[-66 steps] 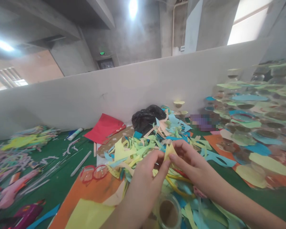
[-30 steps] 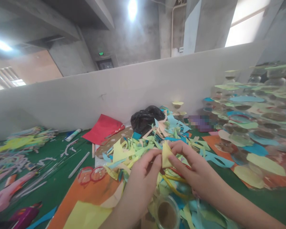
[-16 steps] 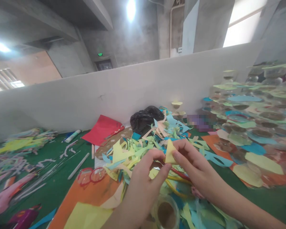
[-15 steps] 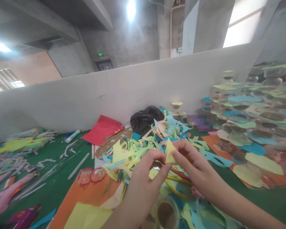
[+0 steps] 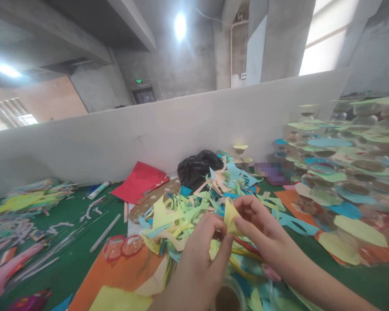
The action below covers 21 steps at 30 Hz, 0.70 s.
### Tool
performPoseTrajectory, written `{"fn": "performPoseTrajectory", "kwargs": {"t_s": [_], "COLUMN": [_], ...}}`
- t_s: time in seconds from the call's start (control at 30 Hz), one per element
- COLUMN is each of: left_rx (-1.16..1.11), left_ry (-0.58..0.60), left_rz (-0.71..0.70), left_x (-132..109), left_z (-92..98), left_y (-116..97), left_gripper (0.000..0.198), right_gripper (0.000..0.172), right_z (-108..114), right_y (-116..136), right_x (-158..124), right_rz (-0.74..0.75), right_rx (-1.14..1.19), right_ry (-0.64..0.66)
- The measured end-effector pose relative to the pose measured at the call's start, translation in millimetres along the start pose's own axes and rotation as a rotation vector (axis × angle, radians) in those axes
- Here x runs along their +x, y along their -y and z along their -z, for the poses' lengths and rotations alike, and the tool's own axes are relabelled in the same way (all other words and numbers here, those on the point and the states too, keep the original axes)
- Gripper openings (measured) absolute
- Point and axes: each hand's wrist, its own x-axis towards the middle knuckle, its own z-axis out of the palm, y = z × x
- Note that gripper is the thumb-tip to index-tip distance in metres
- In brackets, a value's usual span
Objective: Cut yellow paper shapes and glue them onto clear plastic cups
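Note:
A small folded piece of yellow paper [image 5: 231,218] is pinched between both hands, its pointed tip upward and its layers fanned slightly apart. My left hand [image 5: 207,246] grips its left lower edge with thumb and forefinger. From the right, my right hand [image 5: 257,224] presses thumb and fingers on the other edge. Beneath the hands lie red and yellow scissors handles or loops, partly hidden, so I cannot tell which. A clear round cup [image 5: 228,298] with a brown bottom stands under my left wrist. Around it spreads a heap of cut paper scraps [image 5: 181,216].
A black plastic bag [image 5: 197,168] and red paper [image 5: 141,181] lie toward the white partition [image 5: 116,142]. Stacked clear cups with paper discs [image 5: 353,188] rise at right. Red-rimmed glasses [image 5: 123,247], a grey stick [image 5: 105,233] and a pink glue gun [image 5: 13,268] lie left.
The view has tilted up slightly, so the table things sit lower. Both hands keep hold of the yellow paper, whose folded layers now show more apart.

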Motion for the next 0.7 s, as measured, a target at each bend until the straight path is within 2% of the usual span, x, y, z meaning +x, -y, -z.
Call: {"fn": "performPoseTrajectory", "kwargs": {"t_s": [0.13, 0.23, 0.47, 0.63, 0.7], "left_rx": [-0.02, -0.119, -0.245, -0.231, -0.184], "left_ry": [0.059, 0.051, 0.031, -0.012, -0.009], "left_rz": [0.025, 0.088, 0.187, 0.216, 0.219], "left_x": [-2.1, -3.3, -3.7, -2.9, -1.4], "left_z": [-2.1, -4.7, -6.5, -6.1, -5.2], "left_y": [1.4, 2.2, 5.9, 3.7, 0.0], "left_gripper": [0.021, 0.018, 0.036, 0.039, 0.031], "right_gripper": [0.03, 0.038, 0.035, 0.034, 0.033], "right_z": [2.5, 4.2, 3.6, 4.1, 5.0], "right_y": [3.5, 6.5, 5.0, 2.3, 2.1], "right_x": [2.5, 3.3, 2.5, 3.8, 3.5], "right_rz": [-0.024, -0.024, -0.026, -0.012, -0.009], "right_rx": [-0.038, -0.064, -0.116, -0.147, -0.147], "right_ry": [0.056, 0.087, 0.078, 0.033, 0.029]}}
